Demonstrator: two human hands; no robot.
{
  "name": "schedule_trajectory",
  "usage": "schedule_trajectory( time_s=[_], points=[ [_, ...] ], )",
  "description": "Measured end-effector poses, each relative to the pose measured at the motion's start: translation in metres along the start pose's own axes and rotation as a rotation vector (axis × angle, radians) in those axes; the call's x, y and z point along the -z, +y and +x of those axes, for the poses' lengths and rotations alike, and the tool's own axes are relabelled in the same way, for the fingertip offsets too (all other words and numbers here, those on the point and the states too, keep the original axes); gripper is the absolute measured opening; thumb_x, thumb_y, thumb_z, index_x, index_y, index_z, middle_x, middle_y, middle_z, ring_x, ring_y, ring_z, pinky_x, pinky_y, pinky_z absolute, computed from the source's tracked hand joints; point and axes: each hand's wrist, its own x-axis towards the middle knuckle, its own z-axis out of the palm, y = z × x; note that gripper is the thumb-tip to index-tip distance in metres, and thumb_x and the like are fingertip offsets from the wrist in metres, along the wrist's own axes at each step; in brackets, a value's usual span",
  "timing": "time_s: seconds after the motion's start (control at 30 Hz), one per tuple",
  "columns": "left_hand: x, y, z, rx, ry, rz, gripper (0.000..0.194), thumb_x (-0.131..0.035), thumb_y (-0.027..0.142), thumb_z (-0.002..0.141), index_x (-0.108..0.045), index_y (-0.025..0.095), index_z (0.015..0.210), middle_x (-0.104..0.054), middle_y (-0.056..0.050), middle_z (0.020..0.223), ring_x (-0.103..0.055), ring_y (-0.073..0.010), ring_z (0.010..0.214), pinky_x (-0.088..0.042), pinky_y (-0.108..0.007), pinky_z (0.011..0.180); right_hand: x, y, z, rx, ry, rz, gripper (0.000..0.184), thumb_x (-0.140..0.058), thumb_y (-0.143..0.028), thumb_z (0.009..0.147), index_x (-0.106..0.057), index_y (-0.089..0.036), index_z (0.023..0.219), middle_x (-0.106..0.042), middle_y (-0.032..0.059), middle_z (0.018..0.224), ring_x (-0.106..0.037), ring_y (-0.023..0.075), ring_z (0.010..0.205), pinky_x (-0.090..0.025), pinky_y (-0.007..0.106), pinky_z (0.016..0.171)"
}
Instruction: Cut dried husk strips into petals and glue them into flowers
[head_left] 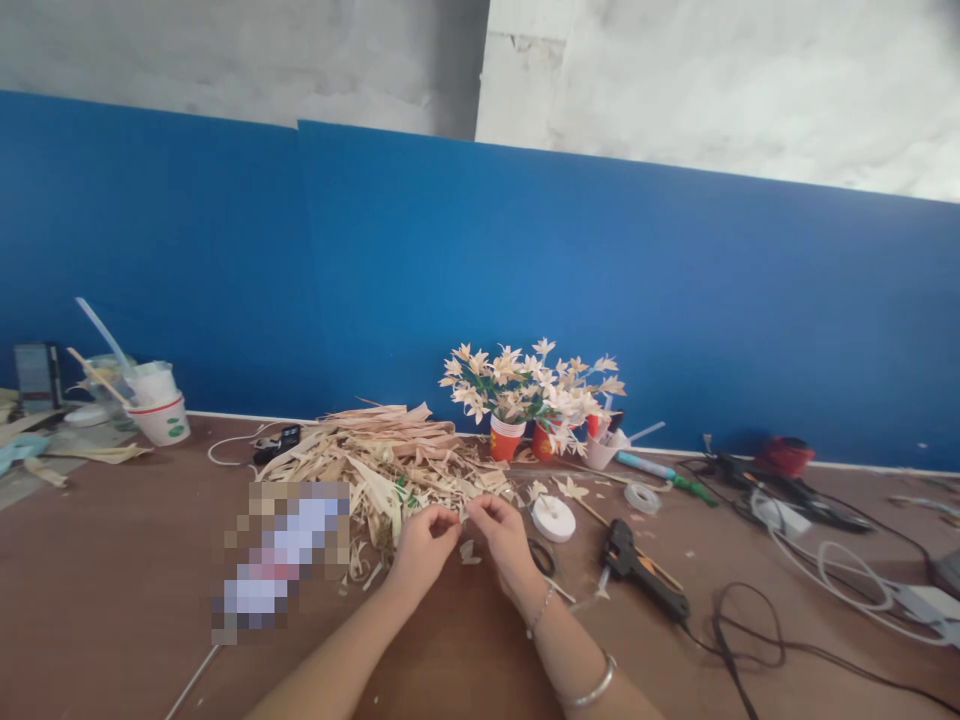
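My left hand [426, 548] and my right hand [501, 538] are close together over the near edge of a heap of dried husk strips [375, 455]. The fingertips of each are closed in a pinch. Whatever lies between them is too small to make out. A small pale husk scrap [469, 552] rests on the table just below the fingers. Right of my right hand are a round white disc [553, 519] and a black ring-shaped item [541, 558], perhaps a scissors handle. A black glue gun [643, 572] lies farther right.
Pale husk flowers [525, 385] stand in red paper cups [507, 438] behind the heap. A clear tape roll [643, 497], black cables [780, 650] and a white charger cord [847, 575] lie right. White cups [160, 418] stand left, before a blue partition [480, 270].
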Motion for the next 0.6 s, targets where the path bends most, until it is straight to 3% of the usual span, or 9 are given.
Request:
schedule_trajectory(
  time_s=[0.17, 0.33, 0.6],
  points=[
    [0.0003, 0.0008, 0.0001, -0.01, 0.012, -0.008, 0.009, -0.057, 0.022, 0.068, -0.063, 0.016, 0.066, -0.066, -0.001, 0.062, -0.06, -0.0159, 0.06, -0.047, -0.027, 0.061, -0.0008, -0.0027, -0.0007, 0.005, -0.02, 0.007, 0.024, -0.071, -0.037, 0.063, -0.062, -0.015, 0.062, -0.057, -0.0018, 0.06, -0.05, 0.0115, 0.058, -0.04, 0.023, 0.057],
    [0.0027, 0.0006, 0.0012, 0.02, 0.056, -0.003, 0.012, -0.056, 0.026, 0.069, -0.063, 0.017, 0.066, -0.066, -0.002, 0.063, -0.06, -0.0168, 0.062, -0.048, -0.028, 0.063, -0.0036, -0.0075, -0.0046, -0.041, -0.046, 0.023, 0.028, -0.072, -0.038, 0.063, -0.063, -0.017, 0.078, -0.059, -0.0023, 0.065, -0.052, 0.0099, 0.057, -0.041, 0.021, 0.053],
    [0.0012, -0.0037, 0.0016, 0.044, 0.046, -0.055, 0.012, -0.056, 0.027, 0.069, -0.062, 0.017, 0.068, -0.068, -0.003, 0.066, -0.063, -0.0179, 0.066, -0.049, -0.029, 0.065, -0.0055, -0.0085, -0.0079, -0.104, -0.065, -0.088, 0.024, -0.066, -0.037, 0.065, -0.059, -0.014, 0.062, -0.054, -0.0025, 0.053, -0.045, 0.0076, 0.045, -0.035, 0.018, 0.041]
  ],
)
